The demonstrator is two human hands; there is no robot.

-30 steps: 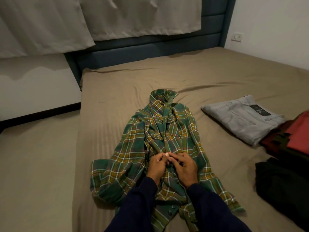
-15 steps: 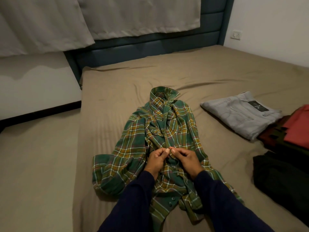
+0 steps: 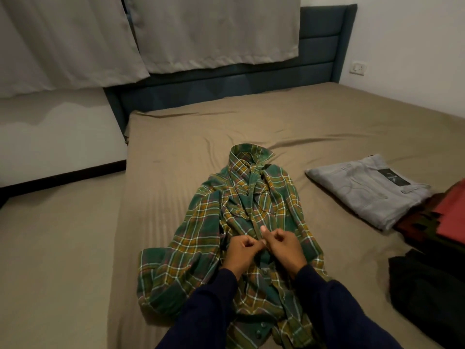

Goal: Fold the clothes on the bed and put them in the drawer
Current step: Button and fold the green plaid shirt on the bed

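Tan sheet covers the bed (image 3: 176, 137); dark blue headboard (image 3: 317, 56) at 12 o'clock, pale curtains (image 3: 201, 31) hanging over it. Plaid shirt (image 3: 201, 248), green and mustard, lies face up mid-bed, collar toward 12 o'clock, one sleeve bunched at 8 o'clock.

Left hand (image 3: 242, 253): fingers curled tight, pinching the shirt's front edge at the placket. Right hand (image 3: 283, 248): fingers curled, thumb raised, gripping the opposite front edge. The two hands touch at the shirt's centre line. Both forearms in dark navy sleeves.

At 2 o'clock, folded grey garment (image 3: 364, 190) with a black label. At 3 o'clock, a red and dark stack (image 3: 448, 217); at 4 o'clock, a black garment (image 3: 427, 293).

Versus 0.5 s ago: hands sit slightly higher up the placket, right thumb now lifted; shirt layout unchanged. View has tilted up, showing more headboard.
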